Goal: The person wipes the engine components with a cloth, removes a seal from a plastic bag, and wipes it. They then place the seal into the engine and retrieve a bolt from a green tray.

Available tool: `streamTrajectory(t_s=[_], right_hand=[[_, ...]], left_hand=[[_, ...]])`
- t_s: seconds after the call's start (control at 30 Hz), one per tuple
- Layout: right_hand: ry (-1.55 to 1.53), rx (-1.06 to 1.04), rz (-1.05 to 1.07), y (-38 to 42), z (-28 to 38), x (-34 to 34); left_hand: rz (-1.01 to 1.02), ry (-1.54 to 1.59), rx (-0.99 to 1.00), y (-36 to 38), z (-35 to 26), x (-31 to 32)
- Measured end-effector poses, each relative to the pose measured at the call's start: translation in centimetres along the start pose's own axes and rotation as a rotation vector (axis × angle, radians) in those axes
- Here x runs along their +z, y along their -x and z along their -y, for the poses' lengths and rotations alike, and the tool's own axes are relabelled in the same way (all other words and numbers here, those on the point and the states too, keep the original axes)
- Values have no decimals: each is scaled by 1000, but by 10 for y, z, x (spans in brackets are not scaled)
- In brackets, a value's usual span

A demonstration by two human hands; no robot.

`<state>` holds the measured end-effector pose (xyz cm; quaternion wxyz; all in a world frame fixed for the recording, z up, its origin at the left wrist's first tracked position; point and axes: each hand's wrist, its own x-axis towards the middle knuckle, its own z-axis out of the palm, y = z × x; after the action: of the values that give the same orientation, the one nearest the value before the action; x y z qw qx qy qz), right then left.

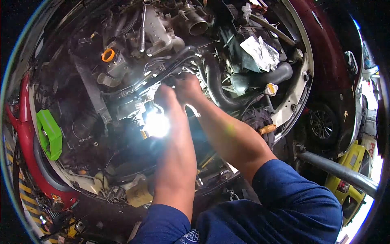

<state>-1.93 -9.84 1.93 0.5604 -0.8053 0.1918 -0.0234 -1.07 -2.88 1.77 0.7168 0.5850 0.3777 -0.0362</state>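
Observation:
Both arms reach into a car's engine bay. My left hand (165,96) is at the middle of the engine, its fingers bent down among hoses and metal parts. Right beside it, my right hand (189,88) has its fingers curled over a dark part that I cannot make out. A black corrugated hose (178,63) runs just above both hands. Below my left hand a bright work light (156,124) glares and washes out the parts around it. The fingertips of both hands are hidden.
An orange ring (108,55) and a long ratchet (143,30) lie on the engine at the upper left. Crumpled foil (260,53) and a yellow cap (271,89) are on the right. A green case (49,135) stands at the left edge; an orange-handled tool (267,129) lies right.

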Motion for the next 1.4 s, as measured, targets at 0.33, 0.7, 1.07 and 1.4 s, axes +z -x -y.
streamTrajectory(t_s=[0.33,0.7,1.07,1.4], right_hand=[[193,115,229,-6,9,-11],[165,-219,38,-2,-4,1],[243,-17,254,-19,-22,0],[-116,44,98,8,14,-13]], left_hand=[[-112,-526,496,-26,21,-2],[282,318,-132,-66,42,-14],[-8,445,-234,11,-5,3],[87,-391,632,-68,57,-20]])
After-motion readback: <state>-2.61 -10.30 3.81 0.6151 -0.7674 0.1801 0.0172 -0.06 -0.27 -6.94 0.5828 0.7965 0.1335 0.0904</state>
